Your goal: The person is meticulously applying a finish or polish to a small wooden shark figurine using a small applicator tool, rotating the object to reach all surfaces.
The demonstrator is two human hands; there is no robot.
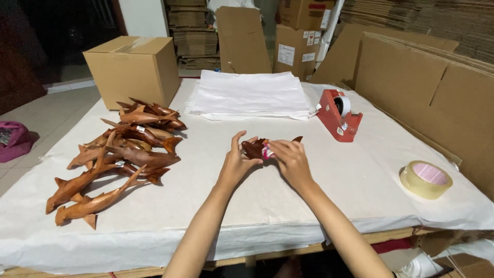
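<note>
I see a small carved wooden fish (256, 148) in the middle of the paper-covered worktop (206, 206), with a pink label on it. My left hand (236, 162) curls round its near left side, fingers partly spread, holding it; my right hand (290, 159) pinches at the label from the right. Far behind lies a stack of white paper sheets (249, 95), with a red tape dispenser (338, 115) just to its right. A pile of wooden fish (118, 154) sits left, a cardboard box (133, 67) beyond it, and a tape roll (426, 179) far right.
</note>
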